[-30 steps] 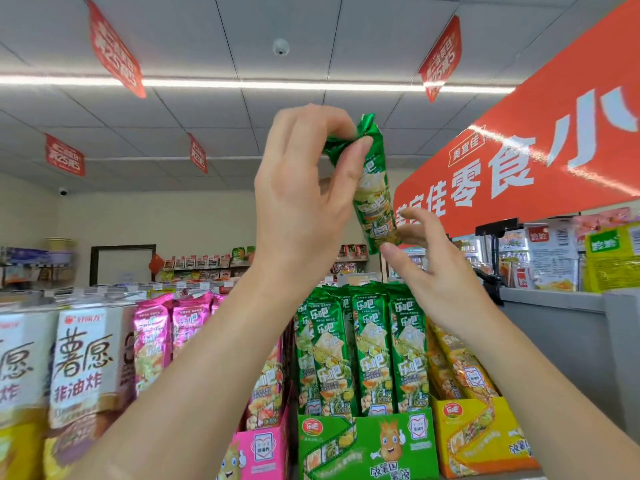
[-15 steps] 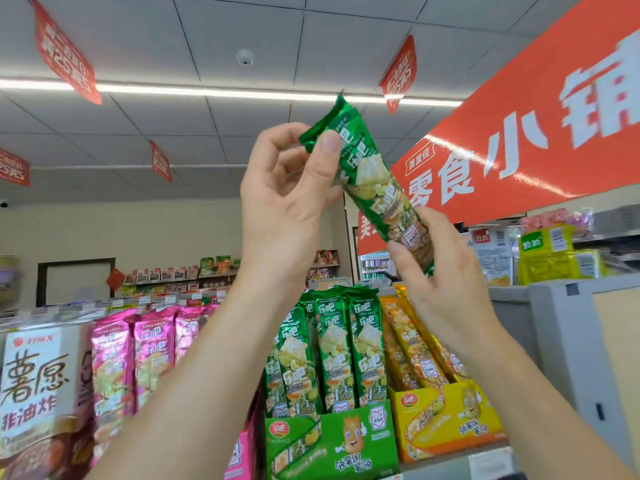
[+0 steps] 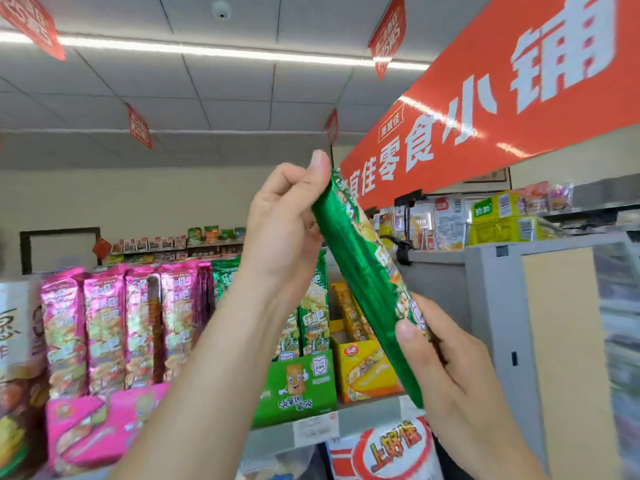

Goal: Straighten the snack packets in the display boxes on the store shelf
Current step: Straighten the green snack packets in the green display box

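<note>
One green packet | left hand pinches top | right hand grips base

On my feed an orange-red banner with white characters slants across at 2 o'clock. A ceiling light strip runs along at 11, with a dome camera above it. Red pennants hang from the ceiling tiles: one at 1 o'clock, one in the far 10 o'clock corner, a smaller one nearer centre. At 4 I see a grey counter, with yellow-green cartons on top at 3. At 9, distant racks of small goods, a red diamond ornament and a dark-framed panel. At 5, a red-and-white bag.
</note>
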`<state>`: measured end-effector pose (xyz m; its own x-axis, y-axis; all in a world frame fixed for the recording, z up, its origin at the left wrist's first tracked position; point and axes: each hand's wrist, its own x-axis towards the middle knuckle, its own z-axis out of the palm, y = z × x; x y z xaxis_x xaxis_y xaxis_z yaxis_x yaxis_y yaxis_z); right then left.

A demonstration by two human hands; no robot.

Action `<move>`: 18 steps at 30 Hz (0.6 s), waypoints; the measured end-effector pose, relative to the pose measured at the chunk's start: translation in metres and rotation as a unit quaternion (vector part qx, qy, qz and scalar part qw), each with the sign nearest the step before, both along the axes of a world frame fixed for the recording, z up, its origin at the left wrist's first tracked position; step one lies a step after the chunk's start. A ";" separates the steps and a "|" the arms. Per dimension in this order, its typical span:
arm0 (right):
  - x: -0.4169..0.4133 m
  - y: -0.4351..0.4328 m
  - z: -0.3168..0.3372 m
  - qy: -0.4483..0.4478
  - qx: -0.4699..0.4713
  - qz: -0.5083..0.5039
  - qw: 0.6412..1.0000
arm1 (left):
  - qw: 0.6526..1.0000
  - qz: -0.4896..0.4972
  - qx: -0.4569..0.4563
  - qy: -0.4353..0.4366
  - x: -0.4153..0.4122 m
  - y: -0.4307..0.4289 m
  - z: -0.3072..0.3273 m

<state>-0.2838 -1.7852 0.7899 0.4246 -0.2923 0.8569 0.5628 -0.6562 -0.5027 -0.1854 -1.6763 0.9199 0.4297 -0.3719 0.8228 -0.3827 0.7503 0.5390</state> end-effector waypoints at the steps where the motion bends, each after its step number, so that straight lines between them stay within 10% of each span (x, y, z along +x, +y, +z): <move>1: -0.005 -0.001 -0.008 0.009 0.025 0.013 1.000 | 1.000 0.003 0.018 0.005 -0.001 -0.002 -0.007; 18: -0.063 -0.008 -0.082 0.089 0.173 0.147 0.970 | 0.993 0.063 0.048 0.091 -0.053 -0.025 -0.123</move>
